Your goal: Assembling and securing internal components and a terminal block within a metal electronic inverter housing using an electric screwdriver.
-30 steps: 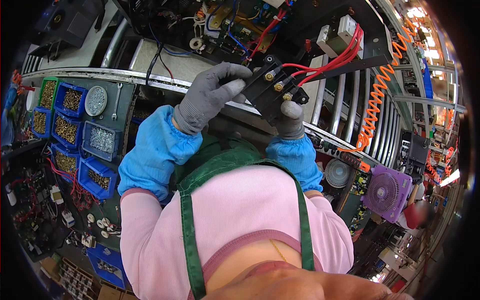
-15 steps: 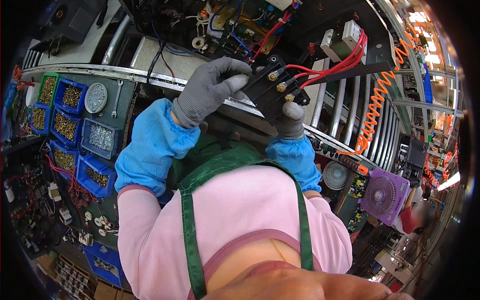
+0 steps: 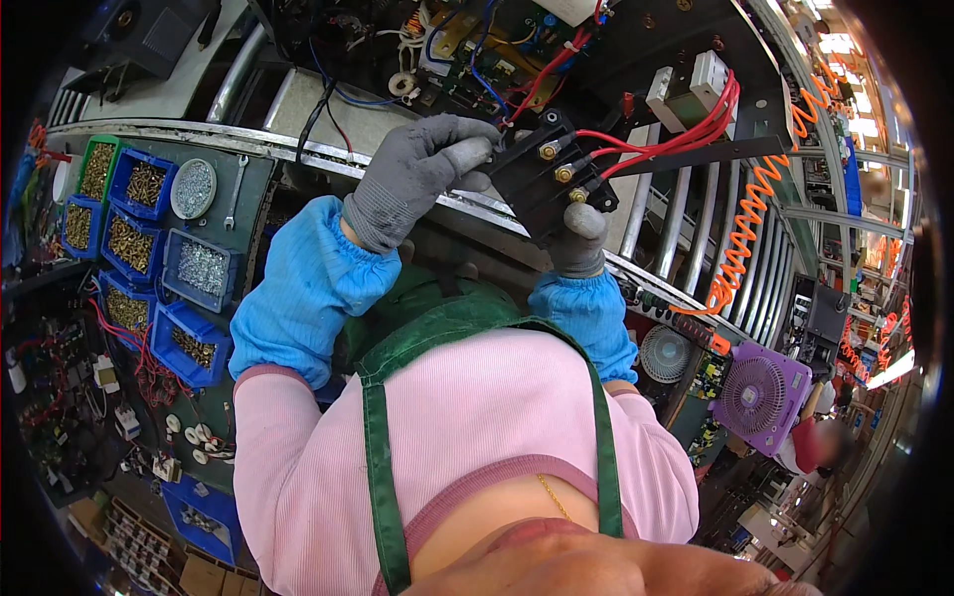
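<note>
A black terminal block [image 3: 537,177] with brass bolts and red wires on its right side is tilted in front of me. My right hand [image 3: 579,241], in a grey glove, is closed on its near end. The thumb presses beside the nearest bolt, and the other fingers are hidden under the block. My left hand [image 3: 417,177], also gloved, has its fingers bent and thumb drawn in at the block's left edge. What those fingertips pinch is too small and covered to make out. Red wires [image 3: 686,139] run from the bolts toward a pale component [image 3: 708,84].
Beyond my hands stands an open black chassis with circuit boards and a ring coil [image 3: 402,83], on a roller conveyor [image 3: 708,223]. At left, blue bins [image 3: 129,243] of brass screws and a wrench [image 3: 236,192] lie on a bench. Right are an orange coiled hose [image 3: 740,233] and a purple fan [image 3: 760,399].
The terminal block and chassis appear slightly lower and farther right in the picture. Both hands keep nearly the same pose and grip.
</note>
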The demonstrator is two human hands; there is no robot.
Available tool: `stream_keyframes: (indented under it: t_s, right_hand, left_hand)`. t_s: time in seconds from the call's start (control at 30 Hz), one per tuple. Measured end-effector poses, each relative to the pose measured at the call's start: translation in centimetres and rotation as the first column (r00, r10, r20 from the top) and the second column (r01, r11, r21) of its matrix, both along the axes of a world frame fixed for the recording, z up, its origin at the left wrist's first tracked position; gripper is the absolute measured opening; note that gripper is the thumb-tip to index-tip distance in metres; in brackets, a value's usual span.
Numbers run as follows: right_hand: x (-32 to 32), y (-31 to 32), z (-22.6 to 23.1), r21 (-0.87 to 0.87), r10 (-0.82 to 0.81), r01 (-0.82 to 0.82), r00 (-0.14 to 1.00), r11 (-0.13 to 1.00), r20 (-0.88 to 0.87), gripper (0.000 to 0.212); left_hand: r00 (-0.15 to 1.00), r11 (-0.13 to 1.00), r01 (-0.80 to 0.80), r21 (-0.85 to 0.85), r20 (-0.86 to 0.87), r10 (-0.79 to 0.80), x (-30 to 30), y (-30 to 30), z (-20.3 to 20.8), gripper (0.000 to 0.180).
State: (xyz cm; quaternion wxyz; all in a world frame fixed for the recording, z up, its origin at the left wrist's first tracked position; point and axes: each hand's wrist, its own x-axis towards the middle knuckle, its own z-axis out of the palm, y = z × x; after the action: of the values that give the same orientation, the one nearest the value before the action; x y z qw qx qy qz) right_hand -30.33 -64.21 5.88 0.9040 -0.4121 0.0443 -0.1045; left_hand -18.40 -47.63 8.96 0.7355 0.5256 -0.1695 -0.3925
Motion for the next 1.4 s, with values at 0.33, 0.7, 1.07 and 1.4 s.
stream_keyframes:
  t_s: [0.33, 0.7, 1.07, 1.4]
  right_hand:
    - [-0.1, -0.1, -0.1, -0.061, -0.025, 0.023, 0.999, 0.998, -0.035, 0.086]
    - [-0.5, -0.1, -0.5, -0.05, -0.057, 0.054, 0.997, 0.997, -0.057, 0.079]
    - [0.1, 0.5, 0.5, -0.026, -0.044, 0.042, 0.998, 0.999, -0.046, 0.082]
    - [0.0, 0.6, 0.4, -0.057, -0.083, 0.079, 0.995, 0.995, -0.061, 0.083]
  left_hand:
    - [0.92, 0.995, 0.024, 0.098, 0.387, -0.06, 0.3, 0.5, 0.1, 0.021]
    - [0.13, 0.923, -0.379, 0.074, 0.991, -0.026, -1.0, -0.5, -1.0, 0.018]
    - [0.784, 0.966, -0.253, 0.061, 0.597, 0.167, -1.1, -0.3, -1.6, 0.012]
    - [0.161, 0.924, -0.354, 0.147, 0.983, -0.094, -0.3, 0.0, 0.0, 0.017]
